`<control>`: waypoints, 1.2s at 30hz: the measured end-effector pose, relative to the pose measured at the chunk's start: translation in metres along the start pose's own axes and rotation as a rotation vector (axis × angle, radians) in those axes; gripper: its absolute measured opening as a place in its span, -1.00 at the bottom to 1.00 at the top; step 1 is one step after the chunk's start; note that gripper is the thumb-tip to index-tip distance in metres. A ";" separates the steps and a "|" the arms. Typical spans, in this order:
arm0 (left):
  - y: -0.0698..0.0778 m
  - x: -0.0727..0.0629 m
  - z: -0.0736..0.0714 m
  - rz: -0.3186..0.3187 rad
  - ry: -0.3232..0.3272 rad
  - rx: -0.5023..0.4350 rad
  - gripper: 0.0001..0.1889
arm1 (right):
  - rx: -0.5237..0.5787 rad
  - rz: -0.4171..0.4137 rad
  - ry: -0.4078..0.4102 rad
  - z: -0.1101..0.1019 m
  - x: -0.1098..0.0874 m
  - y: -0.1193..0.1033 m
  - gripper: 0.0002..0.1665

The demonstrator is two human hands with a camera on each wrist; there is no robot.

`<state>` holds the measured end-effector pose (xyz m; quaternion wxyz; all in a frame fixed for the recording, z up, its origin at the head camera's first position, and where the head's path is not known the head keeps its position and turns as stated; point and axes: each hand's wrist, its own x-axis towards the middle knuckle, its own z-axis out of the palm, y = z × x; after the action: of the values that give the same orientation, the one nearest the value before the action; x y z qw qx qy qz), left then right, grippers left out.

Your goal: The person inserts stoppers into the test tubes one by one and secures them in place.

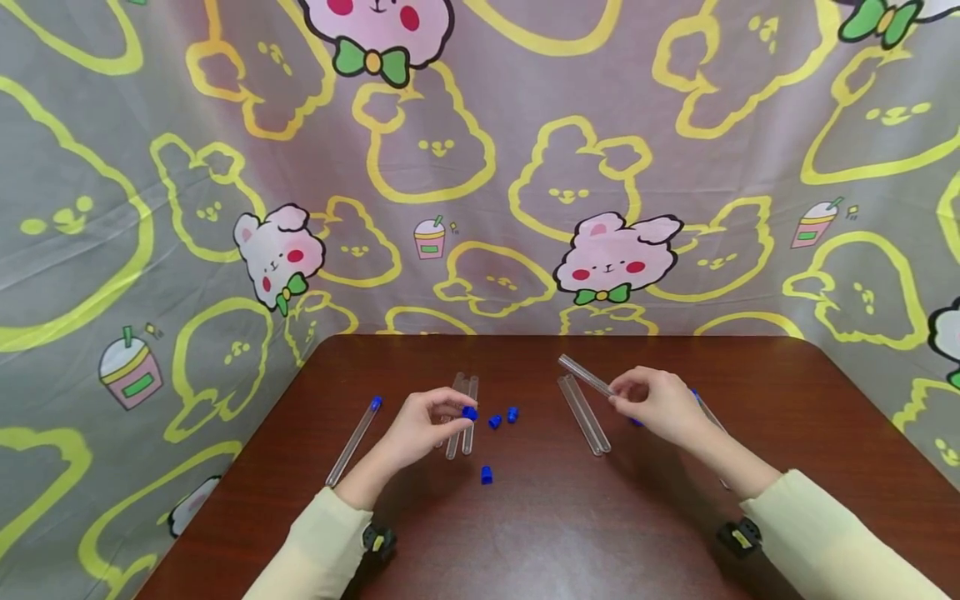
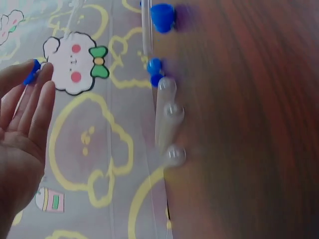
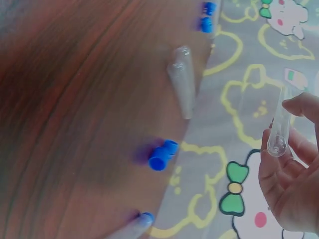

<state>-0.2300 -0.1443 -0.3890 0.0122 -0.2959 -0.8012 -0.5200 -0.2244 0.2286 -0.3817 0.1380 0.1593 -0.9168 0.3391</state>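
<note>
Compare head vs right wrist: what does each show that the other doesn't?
Head only: the left grip pinching a blue cap, and the leftmost capped tube.
Right wrist only: the rounded lower end of the held tube.
Both: the right grip pinching that tube, plus two clear tubes lying together on the table.

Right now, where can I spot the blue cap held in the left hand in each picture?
Head view: just below centre, the blue cap is at the fingertips of the left hand.
Left wrist view: upper left, at the fingertips.
Right wrist view: not in it; the other blue caps there lie on the table.
Shared landmark: the yellow-outlined cloth.
</note>
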 end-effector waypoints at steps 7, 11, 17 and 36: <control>0.004 0.012 0.018 0.011 -0.016 -0.137 -0.77 | 0.069 -0.024 -0.013 -0.015 -0.016 -0.013 -0.87; 0.006 0.016 0.026 -0.004 -0.050 -0.229 -0.75 | 0.080 -0.042 -0.018 -0.021 -0.026 -0.019 -0.87; 0.026 0.018 0.033 -0.020 -0.040 -0.238 -0.78 | 0.074 -0.057 -0.029 -0.023 -0.041 -0.025 -0.81; 0.026 0.023 0.046 0.124 0.036 -0.261 -0.77 | 0.094 -0.195 -0.015 -0.021 -0.052 -0.038 -0.71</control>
<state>-0.2229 -0.0875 -0.3818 0.0201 -0.3344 -0.7065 -0.6233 -0.1591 0.2257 -0.3630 0.1561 0.2566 -0.8810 0.3656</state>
